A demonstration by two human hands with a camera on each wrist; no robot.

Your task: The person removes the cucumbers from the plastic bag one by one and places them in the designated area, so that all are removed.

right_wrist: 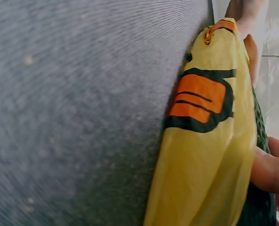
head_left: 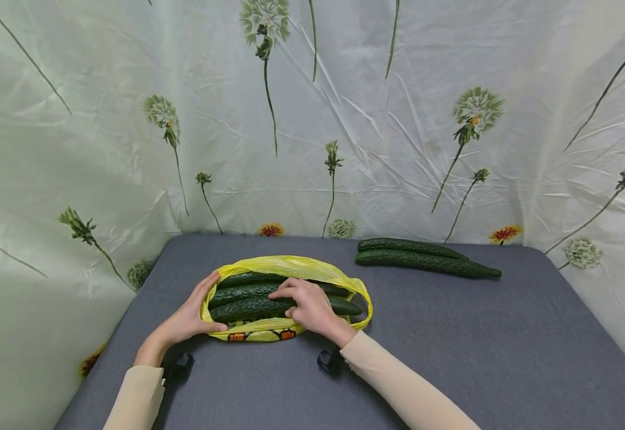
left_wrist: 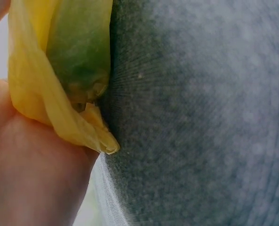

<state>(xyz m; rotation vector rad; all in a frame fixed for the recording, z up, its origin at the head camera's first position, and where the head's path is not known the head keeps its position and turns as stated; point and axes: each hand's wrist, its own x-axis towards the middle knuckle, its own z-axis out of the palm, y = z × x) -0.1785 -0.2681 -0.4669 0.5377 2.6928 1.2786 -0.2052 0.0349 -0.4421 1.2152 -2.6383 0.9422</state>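
A yellow plastic bag (head_left: 291,263) lies on its side, its long opening facing up. Three dark green cucumbers (head_left: 248,309) lie side by side in it. My left hand (head_left: 186,319) holds the bag's left end, thumb along the near rim and fingers at the far rim. In the left wrist view, a fold of yellow plastic (left_wrist: 31,89) lies against the palm. My right hand (head_left: 312,304) reaches over the opening and grips the nearest cucumber, thumb on its near side. The right wrist view shows a thumb (right_wrist: 266,169) beside that cucumber (right_wrist: 257,207), behind the bag's printed side.
Two more cucumbers (head_left: 425,261) lie together at the back right of the grey cloth-covered table (head_left: 452,334). Behind the table hangs a pale curtain (head_left: 312,119) with printed flowers. The bag's handle loop (head_left: 368,298) sticks out on the right.
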